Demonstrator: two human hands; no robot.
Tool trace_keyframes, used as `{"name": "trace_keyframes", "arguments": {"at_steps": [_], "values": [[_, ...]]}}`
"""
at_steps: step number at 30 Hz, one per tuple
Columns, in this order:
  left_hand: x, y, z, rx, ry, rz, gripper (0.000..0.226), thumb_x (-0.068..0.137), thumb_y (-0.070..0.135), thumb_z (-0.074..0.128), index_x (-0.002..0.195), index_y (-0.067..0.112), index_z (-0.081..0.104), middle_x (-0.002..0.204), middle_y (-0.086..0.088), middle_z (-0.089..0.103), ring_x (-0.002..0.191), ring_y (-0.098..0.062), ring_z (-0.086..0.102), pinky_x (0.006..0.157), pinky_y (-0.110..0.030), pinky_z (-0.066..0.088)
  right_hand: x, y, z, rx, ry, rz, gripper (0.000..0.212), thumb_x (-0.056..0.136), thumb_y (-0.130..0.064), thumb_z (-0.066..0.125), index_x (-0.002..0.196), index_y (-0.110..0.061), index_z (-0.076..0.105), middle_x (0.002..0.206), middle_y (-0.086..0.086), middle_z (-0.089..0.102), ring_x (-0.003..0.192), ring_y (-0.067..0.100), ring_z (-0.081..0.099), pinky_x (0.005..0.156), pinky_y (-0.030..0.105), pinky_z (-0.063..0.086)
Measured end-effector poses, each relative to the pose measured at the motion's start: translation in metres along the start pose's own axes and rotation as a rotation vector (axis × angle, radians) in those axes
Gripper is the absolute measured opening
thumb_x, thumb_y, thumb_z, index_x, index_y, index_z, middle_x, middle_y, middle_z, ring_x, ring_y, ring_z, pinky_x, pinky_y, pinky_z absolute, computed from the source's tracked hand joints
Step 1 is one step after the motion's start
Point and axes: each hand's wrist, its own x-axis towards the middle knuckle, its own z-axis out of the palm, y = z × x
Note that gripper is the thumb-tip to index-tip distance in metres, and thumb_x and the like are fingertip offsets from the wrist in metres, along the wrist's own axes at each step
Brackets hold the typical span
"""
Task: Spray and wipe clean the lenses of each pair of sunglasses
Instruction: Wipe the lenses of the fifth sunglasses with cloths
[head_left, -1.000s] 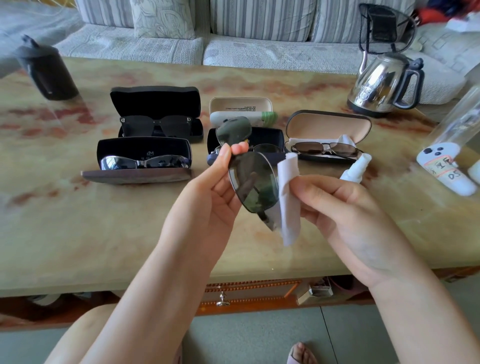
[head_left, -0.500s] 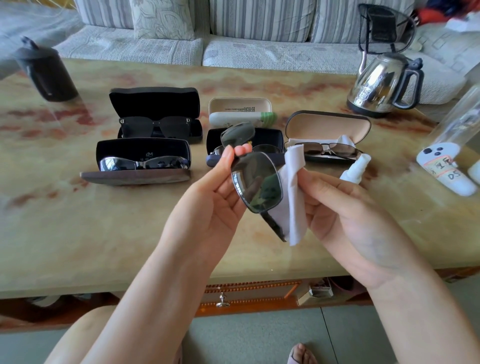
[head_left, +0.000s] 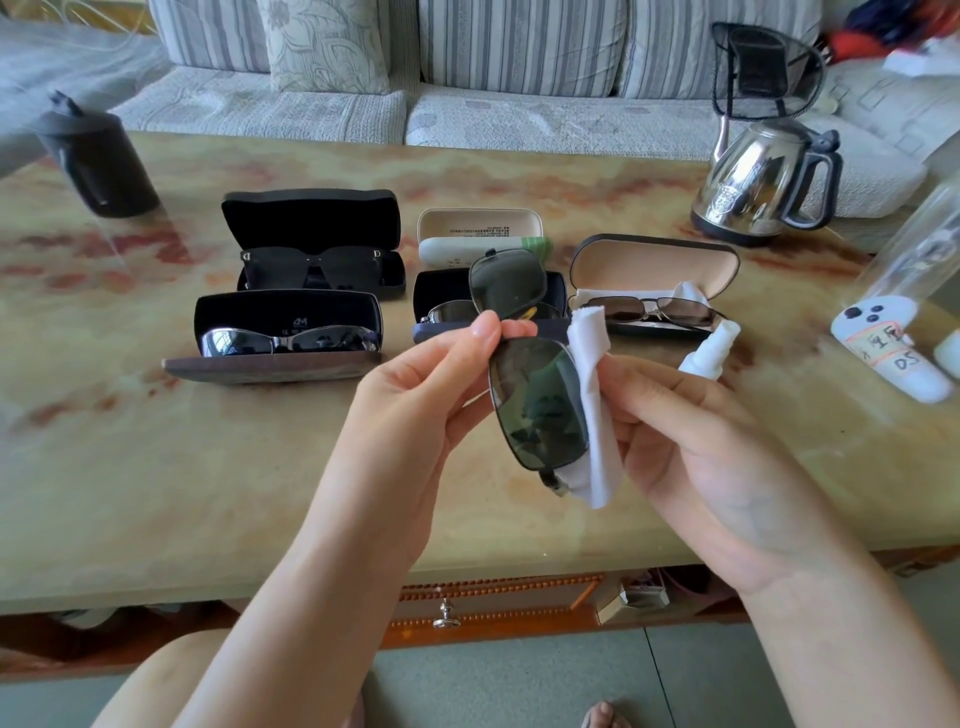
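Note:
My left hand (head_left: 415, 400) pinches a pair of dark green sunglasses (head_left: 540, 400) at the bridge, held upright above the table. My right hand (head_left: 691, 447) holds a white cloth (head_left: 592, 395) against the right side and back of the lower lens. A small white spray bottle (head_left: 709, 348) stands on the table just behind my right hand. Other sunglasses lie in open cases: a black pair (head_left: 311, 267), a silver mirrored pair (head_left: 288, 338), a brown metal pair (head_left: 649, 309), and one (head_left: 452, 312) partly hidden behind the held pair.
A steel kettle (head_left: 763, 182) stands at the back right, a black bottle (head_left: 96, 161) at the back left. A cream case (head_left: 480, 234) sits behind the middle. White labelled objects (head_left: 883, 353) lie at the right edge of the marble table (head_left: 156, 467). A sofa runs behind.
The sunglasses have shifted slightly right and tilted, showing more of the lower lens. The cloth has moved from covering the lens edge to lying along its right side.

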Motion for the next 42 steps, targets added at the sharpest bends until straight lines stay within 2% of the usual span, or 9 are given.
{"name": "trace_keyframes", "arguments": {"at_steps": [8, 15, 21, 27, 31, 33, 36, 38, 42], "values": [[-0.001, 0.011, -0.006, 0.002, -0.071, 0.004, 0.026, 0.078, 0.035, 0.055, 0.076, 0.023, 0.078, 0.090, 0.005, 0.074, 0.085, -0.009, 0.070, 0.078, -0.025, 0.056, 0.009, 0.001, -0.014, -0.383, 0.168, -0.101, 0.021, 0.081, -0.034, 0.063, 0.082, -0.020, 0.079, 0.087, 0.004, 0.076, 0.085, 0.013, 0.069, 0.085, 0.027, 0.049], [0.000, 0.024, -0.018, -0.023, -0.010, 0.022, 0.025, 0.078, 0.033, 0.056, 0.073, 0.021, 0.077, 0.090, 0.005, 0.074, 0.085, -0.008, 0.070, 0.085, -0.028, 0.056, 0.026, 0.030, -0.028, -1.239, 0.099, 0.065, 0.031, 0.089, -0.027, 0.053, 0.059, -0.026, 0.062, 0.055, -0.007, 0.052, 0.055, 0.011, 0.044, 0.057, 0.032, 0.035], [-0.002, 0.026, -0.022, 0.013, 0.009, 0.032, 0.024, 0.076, 0.035, 0.057, 0.071, 0.024, 0.078, 0.087, 0.006, 0.074, 0.080, -0.008, 0.068, 0.076, -0.024, 0.057, 0.040, 0.039, -0.024, -1.366, 0.257, -0.025, 0.019, 0.085, -0.039, 0.068, 0.089, -0.020, 0.072, 0.093, -0.005, 0.060, 0.093, 0.012, 0.053, 0.076, 0.031, 0.041], [-0.001, 0.025, -0.023, -0.002, 0.005, 0.011, 0.024, 0.075, 0.035, 0.058, 0.073, 0.021, 0.078, 0.088, 0.004, 0.074, 0.080, -0.008, 0.069, 0.079, -0.025, 0.057, 0.060, 0.032, -0.046, -1.414, 0.568, -0.220, 0.025, 0.086, -0.026, 0.072, 0.105, -0.010, 0.069, 0.099, 0.005, 0.063, 0.089, 0.024, 0.058, 0.072, 0.032, 0.040], [-0.001, 0.023, -0.021, 0.005, 0.003, -0.005, 0.024, 0.075, 0.035, 0.059, 0.076, 0.020, 0.078, 0.090, 0.003, 0.074, 0.085, -0.011, 0.069, 0.088, -0.035, 0.051, 0.074, 0.049, -0.048, -1.552, 0.574, -0.292, 0.012, 0.084, -0.018, 0.072, 0.086, -0.006, 0.073, 0.081, 0.011, 0.065, 0.086, 0.033, 0.058, 0.079, 0.039, 0.039], [-0.001, 0.022, -0.020, 0.010, 0.004, -0.010, 0.024, 0.075, 0.035, 0.059, 0.077, 0.020, 0.078, 0.090, 0.002, 0.074, 0.086, -0.012, 0.069, 0.089, -0.035, 0.051, 0.075, 0.050, -0.042, -1.512, 0.580, -0.388, 0.008, 0.084, -0.015, 0.071, 0.079, -0.009, 0.073, 0.076, 0.006, 0.066, 0.082, 0.029, 0.057, 0.074, 0.037, 0.040], [0.000, 0.021, -0.020, 0.015, 0.011, -0.011, 0.024, 0.075, 0.035, 0.059, 0.078, 0.019, 0.077, 0.090, 0.002, 0.075, 0.086, -0.012, 0.070, 0.087, -0.034, 0.051, 0.067, 0.036, -0.025, -1.083, 0.541, -0.508, 0.009, 0.087, -0.013, 0.067, 0.083, -0.012, 0.075, 0.072, -0.006, 0.069, 0.075, 0.014, 0.063, 0.071, 0.026, 0.047], [0.000, 0.021, -0.019, 0.014, 0.012, -0.015, 0.023, 0.076, 0.034, 0.059, 0.078, 0.020, 0.077, 0.089, 0.002, 0.074, 0.084, -0.010, 0.070, 0.086, -0.032, 0.051, 0.055, 0.021, -0.012, -0.708, 0.460, -0.463, 0.012, 0.091, -0.010, 0.064, 0.089, -0.011, 0.076, 0.072, -0.006, 0.072, 0.071, 0.007, 0.067, 0.069, 0.017, 0.049], [0.000, 0.020, -0.018, 0.019, 0.013, -0.035, 0.024, 0.077, 0.035, 0.059, 0.076, 0.021, 0.077, 0.086, 0.004, 0.074, 0.082, -0.007, 0.068, 0.086, -0.033, 0.050, 0.031, 0.002, 0.006, -0.248, 0.328, -0.294, 0.013, 0.088, -0.018, 0.063, 0.089, -0.016, 0.076, 0.076, 0.001, 0.075, 0.073, 0.016, 0.073, 0.068, 0.026, 0.058]]}}
